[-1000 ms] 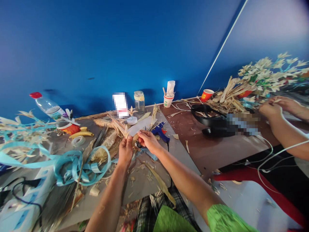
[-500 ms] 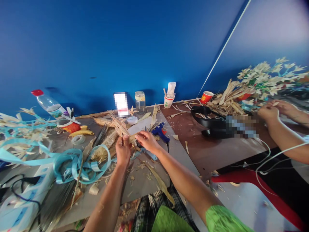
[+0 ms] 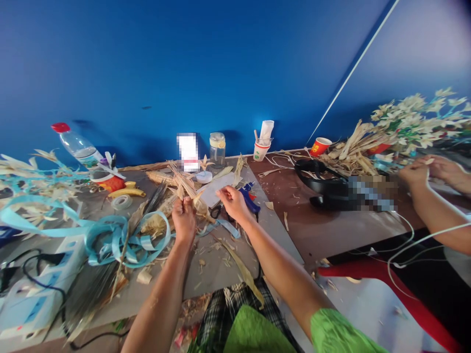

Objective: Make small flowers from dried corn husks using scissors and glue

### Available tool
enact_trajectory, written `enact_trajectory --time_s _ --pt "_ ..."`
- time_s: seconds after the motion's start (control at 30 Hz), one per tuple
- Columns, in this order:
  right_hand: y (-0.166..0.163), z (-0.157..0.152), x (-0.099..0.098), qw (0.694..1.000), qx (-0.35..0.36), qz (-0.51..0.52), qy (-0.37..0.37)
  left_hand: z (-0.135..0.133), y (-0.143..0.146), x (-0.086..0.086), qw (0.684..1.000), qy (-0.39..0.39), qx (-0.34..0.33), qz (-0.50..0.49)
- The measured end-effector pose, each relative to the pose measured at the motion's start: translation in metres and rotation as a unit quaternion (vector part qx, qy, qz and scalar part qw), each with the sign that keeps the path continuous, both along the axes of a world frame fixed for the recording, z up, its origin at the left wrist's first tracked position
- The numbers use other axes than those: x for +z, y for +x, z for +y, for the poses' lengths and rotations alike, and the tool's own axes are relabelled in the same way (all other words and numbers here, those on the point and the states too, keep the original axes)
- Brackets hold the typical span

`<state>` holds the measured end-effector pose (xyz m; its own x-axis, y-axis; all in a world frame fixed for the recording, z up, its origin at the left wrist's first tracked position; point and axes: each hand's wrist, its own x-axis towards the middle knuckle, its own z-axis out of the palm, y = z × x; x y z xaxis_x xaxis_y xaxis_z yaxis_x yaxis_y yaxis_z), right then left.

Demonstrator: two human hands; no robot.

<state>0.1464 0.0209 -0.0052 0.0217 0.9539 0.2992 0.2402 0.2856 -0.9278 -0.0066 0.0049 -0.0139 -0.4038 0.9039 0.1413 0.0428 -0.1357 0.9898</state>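
Observation:
My left hand (image 3: 184, 219) is closed on a piece of dried corn husk (image 3: 197, 202) held just above the grey table (image 3: 217, 267). My right hand (image 3: 232, 204) is to its right, fingers pinched at the husk's far end; what is in the pinch is too small to name. Black-handled scissors (image 3: 215, 211) lie under the hands, and a blue glue gun (image 3: 249, 197) lies just right of my right hand. Husk scraps litter the table around both hands.
Light blue ribbon (image 3: 117, 240) coils at left beside a white power strip (image 3: 29, 306). A plastic bottle (image 3: 77, 147), tape roll (image 3: 121, 201), glass jar (image 3: 218, 148) and paper cups (image 3: 262, 148) stand toward the wall. Another person's hands (image 3: 429, 171) work at right near husk flowers (image 3: 412, 117) and a black pan (image 3: 324, 181).
My hands have drawn slightly apart, the right one lifting to the right. The view has tilted down a little.

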Motion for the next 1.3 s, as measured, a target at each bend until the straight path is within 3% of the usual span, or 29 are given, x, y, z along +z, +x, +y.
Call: enact_trajectory --time_s 0.1,0.2,0.37,0.53,0.9,1.1,1.3 --pt "0.005 0.004 0.001 0.999 -0.038 -0.027 -0.022 0.002 -0.001 -0.004 1.000 0.002 0.002 0.015" --pt "0.011 0.003 0.008 0.985 -0.082 -0.136 -0.061 0.003 -0.002 -0.005 1.000 0.006 0.005 0.016" --pt "0.011 -0.016 0.024 0.897 -0.072 -0.403 -0.166 0.003 -0.005 -0.006 0.999 0.017 0.013 0.049" --pt "0.002 -0.029 0.022 0.836 -0.074 -0.508 -0.195 0.004 -0.008 -0.003 0.992 0.033 0.038 0.114" --pt "-0.028 -0.027 0.018 0.828 -0.111 -0.528 -0.151 0.002 -0.011 0.000 0.983 0.070 0.038 0.164" --pt "-0.033 -0.029 0.020 0.816 -0.087 -0.536 -0.198 0.005 -0.011 -0.006 0.980 0.073 0.032 0.180" --pt "-0.032 -0.027 0.019 0.820 -0.075 -0.531 -0.198 0.005 -0.011 -0.006 0.977 0.055 0.031 0.202"
